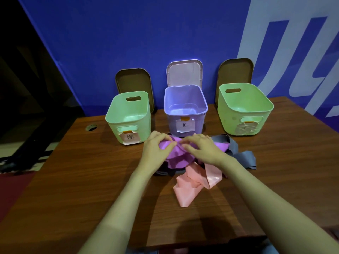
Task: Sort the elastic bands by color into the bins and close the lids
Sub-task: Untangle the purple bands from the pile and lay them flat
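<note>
Both hands pinch the purple band (174,153) atop the pile.
Left hand (158,146) and right hand (200,146) close fingertips on it, just before the open purple bin (185,105); pink band (192,182) and what seem grey bands (238,153) lie beside.

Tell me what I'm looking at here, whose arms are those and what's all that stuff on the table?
The arms belong to a person wearing a camera on their head, so you see what they see, looking down. Their left hand and right hand are both pinching a purple band from a pile on the wooden table. A pink band and grey bands lie there too. Behind stand three empty bins: a left green bin, a purple bin and a right green bin. Their lids are off or flipped open.
</note>
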A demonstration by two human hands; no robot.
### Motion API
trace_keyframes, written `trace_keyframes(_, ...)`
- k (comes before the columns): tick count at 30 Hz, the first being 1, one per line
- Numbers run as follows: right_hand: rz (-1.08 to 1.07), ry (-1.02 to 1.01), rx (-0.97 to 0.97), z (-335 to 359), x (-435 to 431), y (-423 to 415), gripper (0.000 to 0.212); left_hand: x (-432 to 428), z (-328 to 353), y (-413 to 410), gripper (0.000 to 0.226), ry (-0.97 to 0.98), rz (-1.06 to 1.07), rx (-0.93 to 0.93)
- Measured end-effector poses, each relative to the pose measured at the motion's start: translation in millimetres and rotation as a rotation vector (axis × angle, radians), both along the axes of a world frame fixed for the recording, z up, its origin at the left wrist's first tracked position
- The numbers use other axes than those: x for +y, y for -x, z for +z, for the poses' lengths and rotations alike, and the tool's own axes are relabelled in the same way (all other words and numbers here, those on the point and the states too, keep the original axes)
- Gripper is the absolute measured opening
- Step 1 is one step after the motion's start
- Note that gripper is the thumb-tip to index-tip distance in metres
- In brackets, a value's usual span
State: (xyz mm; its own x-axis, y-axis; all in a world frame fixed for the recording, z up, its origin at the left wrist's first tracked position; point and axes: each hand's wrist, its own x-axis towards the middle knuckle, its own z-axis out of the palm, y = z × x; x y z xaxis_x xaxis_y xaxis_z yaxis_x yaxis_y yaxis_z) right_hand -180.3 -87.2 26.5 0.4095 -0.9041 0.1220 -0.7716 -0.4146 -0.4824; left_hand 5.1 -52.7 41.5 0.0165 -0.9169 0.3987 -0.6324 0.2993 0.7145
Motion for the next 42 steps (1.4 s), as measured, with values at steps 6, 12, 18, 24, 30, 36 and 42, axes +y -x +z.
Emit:
trace_keyframes(6, 0.015, 0.068, 0.253, -8.8, -4.9, 2.3, 0.046, -1.2, -5.0, -8.6, 0.007, -0.034, -0.022, -0.103)
trace_keyframes(12, -0.217, 0.156, -0.016, -11.5, -16.8, 14.1, 0.017, 5.4, 1.8, -11.8, 0.01, -0.076, 0.132, 0.172)
trace_keyframes(18, -0.159, 0.158, 0.264, -4.0, -15.6, 21.8, 0.038, 1.2, 3.8, -13.5, 0.042, -0.4, 0.113, 0.061)
trace_keyframes(24, -0.442, 0.431, 0.048, -7.0, -22.4, 22.7, 0.015, -3.9, -6.5, -17.7, 0.005, -0.287, 0.216, -0.161)
trace_keyframes(30, -0.593, 0.101, 0.265, -4.9, -26.6, 25.8, 0.027, -1.4, 7.0, -11.3, 0.013, -0.241, 0.206, 0.314)
trace_keyframes(36, 0.025, -0.179, -0.498, 10.0, 8.6, -7.4, 0.016, -2.1, 22.9, 4.6, 0.016, -0.216, -0.016, 0.571)
trace_keyframes(42, 0.08, -0.322, -0.652, 27.4, 18.3, -15.1, 0.026, -4.9, 30.2, -11.2, 0.019, -0.111, 0.061, 0.518)
